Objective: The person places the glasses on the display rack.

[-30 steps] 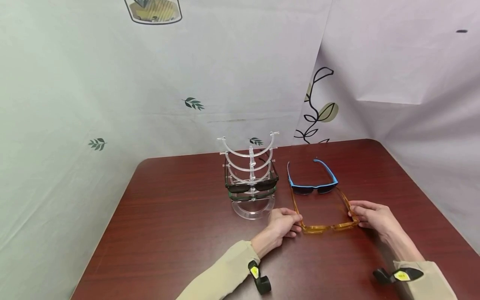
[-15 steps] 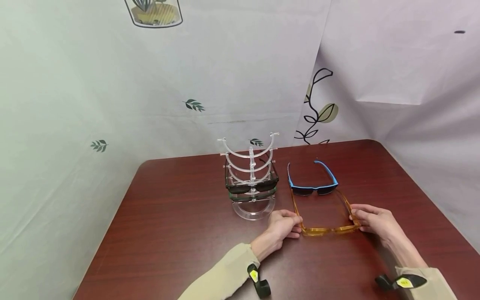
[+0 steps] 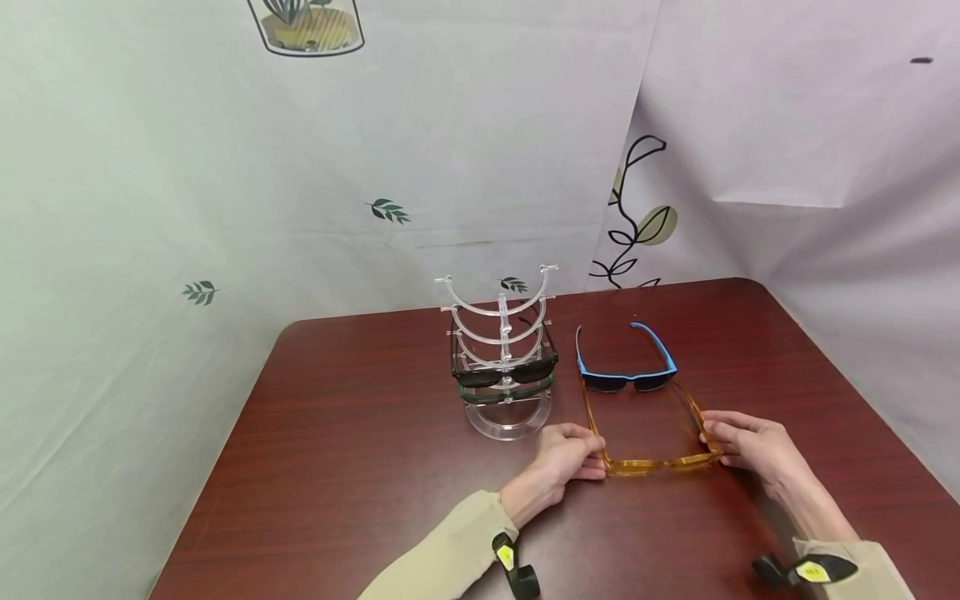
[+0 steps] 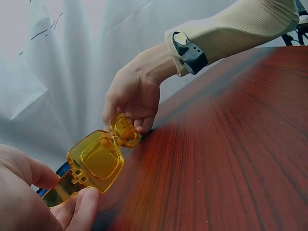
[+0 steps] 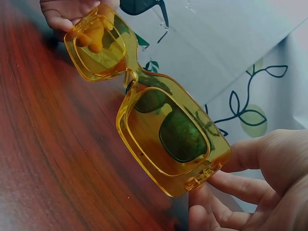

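Observation:
Both hands hold a pair of amber see-through glasses [image 3: 637, 467], its front towards the person and its temples spread out behind. My left hand [image 3: 564, 457] pinches the left temple near the hinge, thumb on one side and fingers on the other in the left wrist view. At the opposite hinge, my right hand [image 3: 750, 446] grips the right temple between thumb and fingers. Through the amber lens [image 5: 163, 134] in the right wrist view, dark lenses show. Just behind lie blue-framed sunglasses [image 3: 628, 379], temples open and pointing away.
A clear tiered glasses stand [image 3: 504, 333] is left of the glasses. Black sunglasses [image 3: 480, 378] sit on it, with a green-framed pair [image 3: 480, 397] below them; its upper arcs are bare. White printed cloth [image 3: 487, 150] hangs behind the reddish-brown table [image 3: 352, 433].
The amber glasses have shifted slightly towards the person, with both hands still holding them. The right hand has come a little nearer. The stand and blue sunglasses stay in place.

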Demonstrator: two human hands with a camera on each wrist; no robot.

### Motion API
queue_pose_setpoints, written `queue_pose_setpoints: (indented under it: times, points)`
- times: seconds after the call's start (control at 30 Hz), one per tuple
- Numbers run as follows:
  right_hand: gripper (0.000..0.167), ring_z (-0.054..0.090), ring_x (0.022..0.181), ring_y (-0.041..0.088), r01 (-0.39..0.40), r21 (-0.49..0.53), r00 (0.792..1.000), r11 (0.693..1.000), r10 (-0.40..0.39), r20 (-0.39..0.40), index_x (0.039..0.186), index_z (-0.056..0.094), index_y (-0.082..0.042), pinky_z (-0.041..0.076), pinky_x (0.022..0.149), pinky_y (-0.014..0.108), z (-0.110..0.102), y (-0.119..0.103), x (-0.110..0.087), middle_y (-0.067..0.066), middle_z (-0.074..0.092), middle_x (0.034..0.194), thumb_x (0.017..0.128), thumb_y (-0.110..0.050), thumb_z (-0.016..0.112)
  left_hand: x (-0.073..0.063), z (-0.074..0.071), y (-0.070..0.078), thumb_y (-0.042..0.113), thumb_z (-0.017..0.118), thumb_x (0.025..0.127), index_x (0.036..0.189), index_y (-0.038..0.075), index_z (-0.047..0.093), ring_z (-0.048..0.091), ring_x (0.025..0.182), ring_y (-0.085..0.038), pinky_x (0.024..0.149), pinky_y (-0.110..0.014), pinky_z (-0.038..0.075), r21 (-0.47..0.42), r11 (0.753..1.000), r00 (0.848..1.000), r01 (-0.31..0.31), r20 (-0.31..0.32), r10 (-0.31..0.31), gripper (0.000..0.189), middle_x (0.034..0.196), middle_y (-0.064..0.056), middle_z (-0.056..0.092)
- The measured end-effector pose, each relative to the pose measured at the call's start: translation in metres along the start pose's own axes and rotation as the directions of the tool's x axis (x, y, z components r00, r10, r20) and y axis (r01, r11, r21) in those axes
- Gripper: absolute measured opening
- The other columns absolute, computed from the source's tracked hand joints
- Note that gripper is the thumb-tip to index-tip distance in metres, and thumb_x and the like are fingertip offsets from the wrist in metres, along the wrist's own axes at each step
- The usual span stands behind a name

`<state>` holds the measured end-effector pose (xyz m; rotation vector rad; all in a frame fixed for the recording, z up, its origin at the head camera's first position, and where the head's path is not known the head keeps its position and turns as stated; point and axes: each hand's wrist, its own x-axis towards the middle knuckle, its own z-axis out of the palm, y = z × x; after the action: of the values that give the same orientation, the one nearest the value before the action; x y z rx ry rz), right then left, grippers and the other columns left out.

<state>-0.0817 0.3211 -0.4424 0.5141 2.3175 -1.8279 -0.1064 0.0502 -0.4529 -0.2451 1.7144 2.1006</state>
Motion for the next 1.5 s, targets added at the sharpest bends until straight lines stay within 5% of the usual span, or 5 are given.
queue_pose_setpoints:
  times: [0.5,1.07,1.5]
  points:
    - [0.021,0.066,0.076,0.006,-0.029,0.035,1.000,0.999,0.029,-0.004,0.112,0.074,-0.007,0.057,0.064,0.029,0.001,0.001,-0.009,-0.004,0.072,0.087,0.100,-0.021,0.064,-0.006,-0.002,-0.002,-0.008,0.067,0.084,0.087,0.000,0.060,0.060,0.049,-0.011,0.052,-0.026,0.057,-0.019,1.000,1.000,-0.007,0.003,0.007,0.011,0.064,-0.009,0.062]
    - [0.012,0.067,0.074,0.006,-0.038,0.088,0.999,0.995,0.040,-0.022,0.098,0.077,-0.024,0.057,0.063,0.027,0.005,0.002,-0.019,-0.006,0.073,0.083,0.099,-0.022,0.066,-0.014,-0.005,-0.002,-0.008,0.066,0.084,0.088,0.000,0.060,0.060,0.049,-0.011,0.052,-0.026,0.057,-0.022,1.000,1.000,-0.016,0.015,0.016,0.011,0.063,-0.009,0.062]
    - [0.022,0.065,0.073,0.005,-0.033,0.123,0.999,0.992,0.036,-0.017,0.086,0.073,-0.037,0.056,0.063,0.026,0.007,0.005,-0.031,-0.007,0.072,0.082,0.098,-0.020,0.067,-0.022,-0.007,-0.004,-0.007,0.066,0.084,0.089,0.000,0.060,0.060,0.049,-0.012,0.052,-0.027,0.057,-0.010,1.000,0.999,-0.023,0.027,0.024,0.010,0.065,-0.009,0.062]
